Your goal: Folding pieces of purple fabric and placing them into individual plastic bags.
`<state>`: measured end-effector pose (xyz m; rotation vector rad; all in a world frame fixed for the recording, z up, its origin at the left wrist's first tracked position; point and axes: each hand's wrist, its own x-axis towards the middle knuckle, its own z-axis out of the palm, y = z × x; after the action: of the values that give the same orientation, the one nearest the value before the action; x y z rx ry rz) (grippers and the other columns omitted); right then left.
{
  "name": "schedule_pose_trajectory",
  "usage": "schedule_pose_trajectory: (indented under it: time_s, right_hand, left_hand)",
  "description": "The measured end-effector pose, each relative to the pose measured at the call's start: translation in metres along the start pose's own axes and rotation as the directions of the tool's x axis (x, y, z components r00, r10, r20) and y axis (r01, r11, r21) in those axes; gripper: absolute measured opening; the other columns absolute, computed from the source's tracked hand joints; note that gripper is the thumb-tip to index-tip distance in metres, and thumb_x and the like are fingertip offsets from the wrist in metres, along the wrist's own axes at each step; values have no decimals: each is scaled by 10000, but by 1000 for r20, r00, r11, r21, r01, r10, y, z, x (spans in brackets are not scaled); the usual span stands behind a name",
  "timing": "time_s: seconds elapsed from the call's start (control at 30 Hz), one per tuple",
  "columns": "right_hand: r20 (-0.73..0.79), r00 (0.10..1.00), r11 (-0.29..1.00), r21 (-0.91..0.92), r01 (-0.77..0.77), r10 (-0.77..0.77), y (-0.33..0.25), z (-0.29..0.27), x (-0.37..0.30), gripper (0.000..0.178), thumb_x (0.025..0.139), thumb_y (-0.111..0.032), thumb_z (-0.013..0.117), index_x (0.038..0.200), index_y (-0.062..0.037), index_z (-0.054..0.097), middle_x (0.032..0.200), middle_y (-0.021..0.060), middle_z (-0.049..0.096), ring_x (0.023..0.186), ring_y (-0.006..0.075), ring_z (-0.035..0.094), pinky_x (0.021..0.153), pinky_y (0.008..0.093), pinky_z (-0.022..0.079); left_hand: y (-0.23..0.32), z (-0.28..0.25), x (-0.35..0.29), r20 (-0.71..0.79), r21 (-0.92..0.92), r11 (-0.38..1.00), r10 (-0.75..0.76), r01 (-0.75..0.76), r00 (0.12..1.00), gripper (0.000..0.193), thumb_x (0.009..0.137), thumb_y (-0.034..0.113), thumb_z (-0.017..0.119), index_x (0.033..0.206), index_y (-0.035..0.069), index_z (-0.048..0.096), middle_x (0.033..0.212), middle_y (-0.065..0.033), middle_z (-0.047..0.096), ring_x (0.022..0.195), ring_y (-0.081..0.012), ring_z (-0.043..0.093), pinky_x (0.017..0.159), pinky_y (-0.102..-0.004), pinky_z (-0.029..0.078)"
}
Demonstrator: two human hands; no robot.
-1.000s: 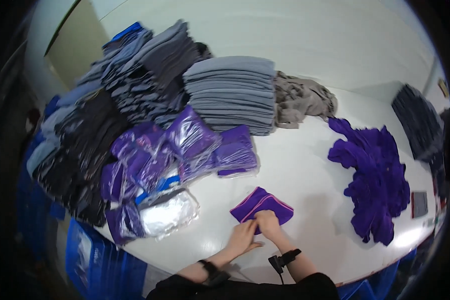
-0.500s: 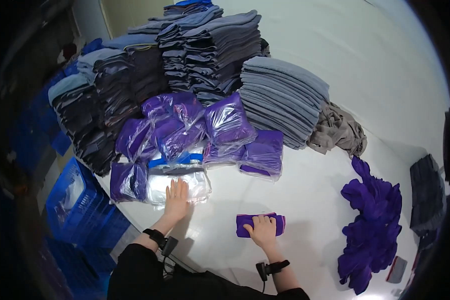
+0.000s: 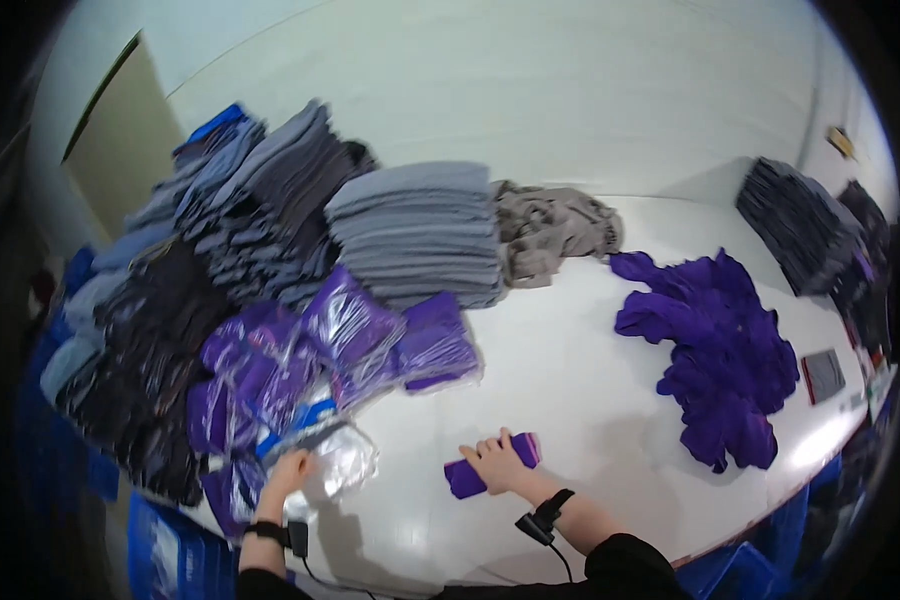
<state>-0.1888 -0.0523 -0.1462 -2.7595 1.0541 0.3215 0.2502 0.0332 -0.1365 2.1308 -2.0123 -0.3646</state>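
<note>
My right hand [image 3: 495, 462] grips a small folded purple cloth [image 3: 464, 480] with a pink edge, its fingers wrapped over the far side. The cloth lies tilted on the white table [image 3: 550, 385]. My left hand [image 3: 290, 472] is at the stack of clear plastic bags [image 3: 348, 462], its fingers drawn together at the bags' near left part; the fingertips are partly hidden. Just beyond the bags are several bagged purple cloth packs [image 3: 353, 318], heaped together. To the right of my right hand spreads a loose pile of purple cloths [image 3: 715, 345].
Tall stacks of folded grey cloths [image 3: 415, 235] and dark cloths [image 3: 160, 350] line the far left. A crumpled taupe cloth [image 3: 555, 230] sits beside them. More dark folded cloths [image 3: 795, 225] stand far right. Blue crates [image 3: 175, 550] are below the table's left edge.
The view has turned right, so the scene sits further left. My left hand went from fingers spread flat on the bags to fingers drawn together. My right hand still holds the purple cloth, now tilted.
</note>
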Motion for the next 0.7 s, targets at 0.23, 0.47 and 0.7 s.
schedule_pose_trajectory:
  time_s: [0.23, 0.47, 0.7]
  right_hand:
    - [-274, 944, 865, 502, -23, 185, 11, 11, -1, 374, 581, -138, 666, 927, -17, 592, 886, 113, 589, 829, 229, 586, 748, 345, 469]
    - [196, 981, -560, 812, -164, -2, -20, 41, -60, 349, 553, -35, 702, 888, -1, 612, 808, 71, 609, 732, 179, 571, 666, 331, 478]
    - [-502, 845, 880, 468, 86, 184, -3, 27, -58, 450, 626, -184, 694, 1036, -62, 557, 913, 174, 560, 800, 375, 561, 763, 451, 460]
  left_hand:
    - [32, 31, -10, -147, -224, 969, 76, -108, 986, 177, 644, 141, 715, 629, 1, 608, 533, -104, 575, 462, -191, 516, 473, -329, 413]
    - [248, 135, -10, 286, -846, 475, 18, 244, 958, 78, 780, 65, 603, 738, 1, 592, 655, -69, 585, 555, -113, 524, 484, -278, 412]
    - [309, 118, -18, -536, -391, 599, 469, -699, 702, 105, 812, 76, 529, 718, 41, 501, 586, 3, 418, 501, -126, 413, 448, -306, 371]
